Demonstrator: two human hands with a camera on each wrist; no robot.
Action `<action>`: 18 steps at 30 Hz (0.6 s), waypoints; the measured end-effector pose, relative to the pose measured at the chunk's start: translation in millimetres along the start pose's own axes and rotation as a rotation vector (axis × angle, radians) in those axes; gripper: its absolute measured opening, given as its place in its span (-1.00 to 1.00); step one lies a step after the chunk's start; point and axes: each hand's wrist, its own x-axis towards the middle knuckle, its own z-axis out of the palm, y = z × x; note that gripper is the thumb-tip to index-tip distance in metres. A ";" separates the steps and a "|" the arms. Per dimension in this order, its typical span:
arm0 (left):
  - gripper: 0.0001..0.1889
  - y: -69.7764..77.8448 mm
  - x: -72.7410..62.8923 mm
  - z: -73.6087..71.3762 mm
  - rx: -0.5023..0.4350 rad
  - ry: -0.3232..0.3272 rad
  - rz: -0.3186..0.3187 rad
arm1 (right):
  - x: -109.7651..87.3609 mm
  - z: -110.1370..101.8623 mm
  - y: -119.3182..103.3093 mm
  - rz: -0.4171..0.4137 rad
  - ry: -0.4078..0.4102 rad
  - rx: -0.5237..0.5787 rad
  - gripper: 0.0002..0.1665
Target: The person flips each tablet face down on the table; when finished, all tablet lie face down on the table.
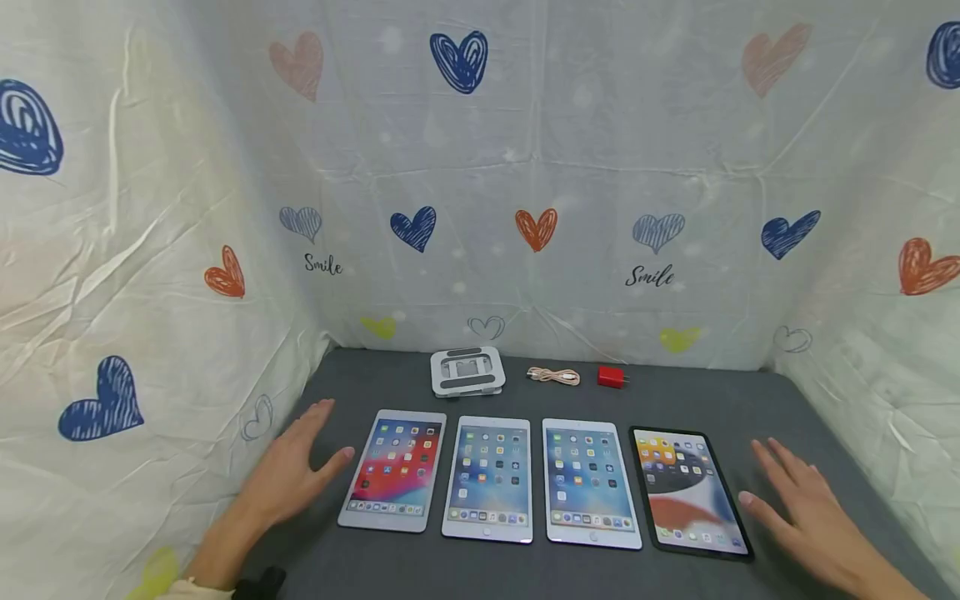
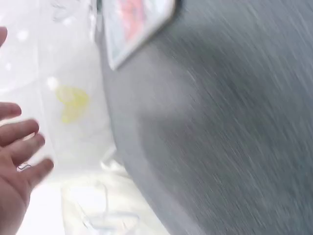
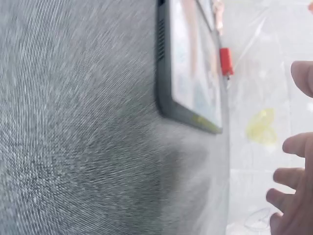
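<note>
In the head view my left hand (image 1: 288,473) hovers by the left end of a row of tablets, fingers extended and holding nothing. Closest to it lies a white tablet with a red and blue screen (image 1: 397,469). Two more white tablets, a middle-left one (image 1: 491,479) and a middle-right one (image 1: 590,483), show blue screens. At the right end is a black-framed tablet (image 1: 690,492), its corner also visible in the right wrist view. Beside that one my right hand (image 1: 813,525) is spread and holds nothing. All the screens are lit and face up.
Behind the tablets lie a folded silver stand (image 1: 467,372), a coiled pale cable (image 1: 553,376) and a red charger plug (image 1: 612,377). The dark grey tabletop (image 1: 375,383) meets white curtains (image 1: 585,317) printed with hearts at the back and both sides.
</note>
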 end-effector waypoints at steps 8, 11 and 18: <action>-0.14 45.2 10.2 -5.2 -0.270 -0.061 0.021 | 1.1 -39.0 -9.0 0.132 -0.161 0.144 -0.14; -0.24 60.1 15.7 -2.3 -0.460 -0.108 0.061 | 11.3 -57.7 -10.1 0.230 -0.279 0.202 -0.14; -0.35 102.2 36.6 9.1 -0.909 -0.338 0.040 | 31.4 -83.1 -1.8 0.360 -0.476 0.407 -0.13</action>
